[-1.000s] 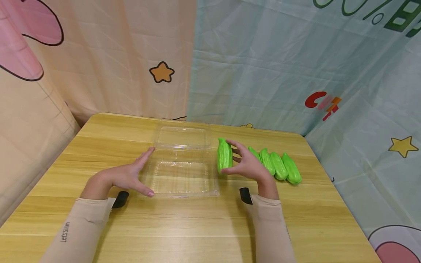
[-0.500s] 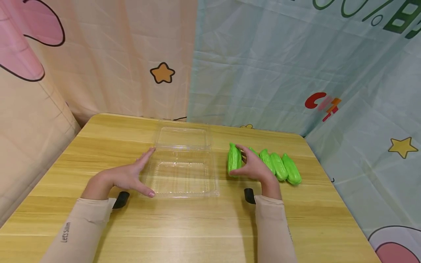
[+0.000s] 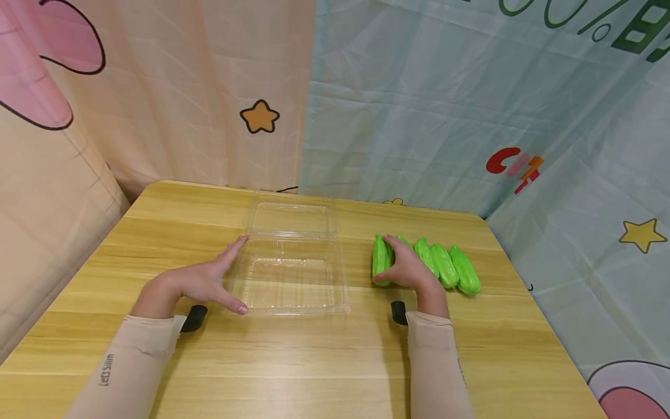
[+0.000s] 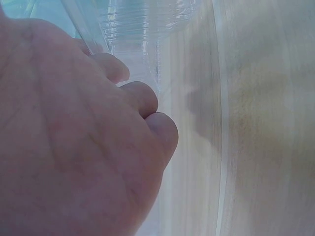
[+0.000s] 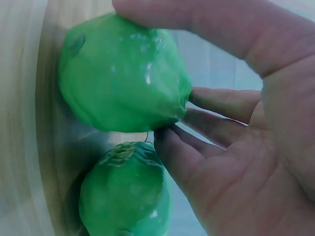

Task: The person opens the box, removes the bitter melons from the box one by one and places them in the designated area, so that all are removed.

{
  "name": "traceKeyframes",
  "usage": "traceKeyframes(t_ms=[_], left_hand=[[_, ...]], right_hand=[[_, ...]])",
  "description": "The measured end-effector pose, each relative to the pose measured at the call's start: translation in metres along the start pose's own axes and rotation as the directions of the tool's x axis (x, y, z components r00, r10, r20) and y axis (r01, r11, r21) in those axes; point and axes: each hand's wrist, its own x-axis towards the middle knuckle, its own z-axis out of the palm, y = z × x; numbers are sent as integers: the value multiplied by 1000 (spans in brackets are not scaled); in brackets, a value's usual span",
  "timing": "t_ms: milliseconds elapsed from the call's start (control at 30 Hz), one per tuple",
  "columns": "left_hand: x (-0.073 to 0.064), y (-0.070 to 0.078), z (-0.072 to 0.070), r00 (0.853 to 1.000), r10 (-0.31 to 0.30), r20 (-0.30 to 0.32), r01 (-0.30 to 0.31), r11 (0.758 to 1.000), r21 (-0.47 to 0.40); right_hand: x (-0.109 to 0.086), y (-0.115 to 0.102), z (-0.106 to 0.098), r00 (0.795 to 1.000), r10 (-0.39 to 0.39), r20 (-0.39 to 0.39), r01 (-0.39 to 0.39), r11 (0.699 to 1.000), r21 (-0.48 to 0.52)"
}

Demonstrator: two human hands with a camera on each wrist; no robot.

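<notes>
A clear plastic clamshell box [image 3: 293,310] lies unfolded on the table, its lid [image 3: 293,203] toward the back. Beside the box's left edge is my left hand [image 3: 204,282], thumb and fingers spread; in the left wrist view its fingertips [image 4: 162,130] are close to the clear plastic, contact uncertain. My right hand [image 3: 410,267] grips a bright green bitter melon [image 3: 380,262] between thumb and fingers, right of the box. In the right wrist view, that bitter melon [image 5: 123,73] is just apart from another bitter melon [image 5: 125,191].
Several more bitter melons [image 3: 444,266] lie in a row to the right of my right hand, the nearest partly hidden by it. Printed curtains [image 3: 398,116] hang behind the wooden table [image 3: 314,372] and at its sides.
My right hand has moved right and lower with the bitter melon, away from the box and toward the row. The left hand has stayed put.
</notes>
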Motion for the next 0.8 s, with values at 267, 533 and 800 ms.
traceKeyframes(t_ms=[267,533,800], left_hand=[[0,1,0,1000,-4,5,4,1000,-4],[0,1,0,1000,-3,2,3,1000,4],[0,2,0,1000,-3,1,3,1000,3]], right_hand=[[2,3,0,999,29,21,-28,997,-67],[3,4,-1,1000,12,24,-10,998,-57],[1,2,-1,1000,-10,3,10,1000,-6]])
